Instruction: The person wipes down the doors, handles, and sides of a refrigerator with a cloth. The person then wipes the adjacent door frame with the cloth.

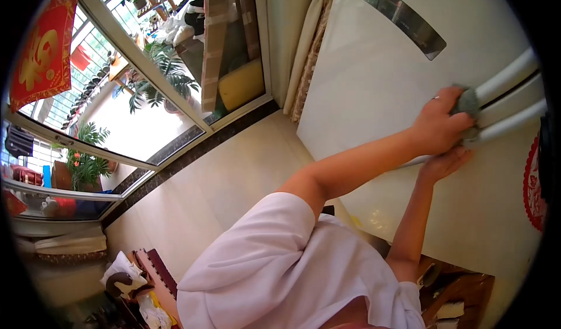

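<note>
A large white appliance panel, which looks like a refrigerator door [374, 54], fills the upper right and carries a dark display strip [403, 18]. My left hand [441, 121] is closed around a grey-green cloth or sponge [467, 103], pressed against the panel's edge beside several pale rounded bars [508, 107]. Just below it, my right hand [445, 164] lies along the lower edge with its fingers stretched out. It seems to touch that edge; nothing shows in it.
Glass sliding doors [175, 110] stand at the left, with potted plants [163, 72] behind them. A gathered curtain [307, 48] hangs beside the appliance. Tiled floor [216, 177] spreads below. A wooden piece of furniture [473, 294] and a red round decoration [533, 183] are at the right.
</note>
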{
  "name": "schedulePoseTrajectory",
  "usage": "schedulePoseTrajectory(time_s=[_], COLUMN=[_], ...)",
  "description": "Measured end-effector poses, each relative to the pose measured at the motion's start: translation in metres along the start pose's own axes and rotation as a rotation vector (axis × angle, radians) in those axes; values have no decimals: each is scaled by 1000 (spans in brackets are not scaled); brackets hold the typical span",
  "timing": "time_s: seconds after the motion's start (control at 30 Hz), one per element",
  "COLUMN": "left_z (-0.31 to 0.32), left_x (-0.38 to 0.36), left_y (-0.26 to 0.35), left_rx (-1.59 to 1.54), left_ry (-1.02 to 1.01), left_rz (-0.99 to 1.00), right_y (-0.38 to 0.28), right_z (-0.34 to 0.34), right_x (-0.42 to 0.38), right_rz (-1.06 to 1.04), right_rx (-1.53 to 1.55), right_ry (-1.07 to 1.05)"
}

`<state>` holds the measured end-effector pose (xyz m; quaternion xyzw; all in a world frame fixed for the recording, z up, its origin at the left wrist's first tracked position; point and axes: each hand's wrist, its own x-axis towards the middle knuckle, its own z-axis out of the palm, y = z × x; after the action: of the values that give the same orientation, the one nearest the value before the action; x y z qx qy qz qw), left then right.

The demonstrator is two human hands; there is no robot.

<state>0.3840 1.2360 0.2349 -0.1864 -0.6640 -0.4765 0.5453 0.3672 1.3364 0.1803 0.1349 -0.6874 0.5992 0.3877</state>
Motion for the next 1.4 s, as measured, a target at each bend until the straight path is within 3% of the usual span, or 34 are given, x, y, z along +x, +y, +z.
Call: schedulePoseTrajectory(time_s=[0.1, 0.17, 0.2, 0.27, 0.33, 0.37, 0.43, 0.57, 0.67, 0.7, 0.73, 0.8, 0.93, 1.0, 1.03, 1.23, 1.33, 1.37, 1.4], left_z=[-14, -26, -34, -37, -38, -34, -32, -9, -2, 3, 6, 11, 9, -1, 0, -19, -21, -25, -23], left_x=[-61, -109, -128, -165, -183, -181, -155, -54, 6, 18, 33, 57, 76, 69, 61, -47, -135, -154, -150], left_y=[-24, -40, -39, -44, -53, -54, -35, -8, 17, 19, 25, 36, 34, 30, 26, -11, -45, -59, -54], left_rx=[79, 133, 86, 37, 323, 326, 242, 143, 220, 231, 236, 126, 109, 77, 74, -27, 48, 128, 119], left_ry=[-134, -222, -242, -262, -275, -270, -242, -9, 12, 40, 39, 224, 149, 16, 9, -133, -24, -144, -104], left_rz=[-101, -122, -314, -493, -199, -193, -256, -23, 63, 88, 87, 118, 76, -20, -19, -539, -482, -484, -724], right_y=[-11, -8, -10, -21, -27, -26, -19, -8, 1, 6, 4, -4, -15, -26, -25, -11, -4, -3, -3], right_z=[7, 5, 5, 10, 10, 10, 9, 6, 9, 6, 6, 4, 0, 4, 4, 6, 3, 7, 12], right_x=[-1, 0, 0, -1, 0, 1, -1, -3, -8, -9, -8, -2, -3, -7, -7, -5, -7, -11, -12], right_rz=[-113, -63, -31, -66, -97, -103, -30, -21, -7, -74, -71, -169, -116, 67, 70, -56, 17, 46, 46], right_rx=[264, 272, 305, 329, 330, 335, 331, 279, 274, 85, 89, 109, 2, 68, 67, 294, 373, 434, 461], right_ry=[-106, -150, -179, -131, -178, -179, -155, -158, -64, -46, -48, -154, -136, -80, -73, -143, -140, -106, -79])
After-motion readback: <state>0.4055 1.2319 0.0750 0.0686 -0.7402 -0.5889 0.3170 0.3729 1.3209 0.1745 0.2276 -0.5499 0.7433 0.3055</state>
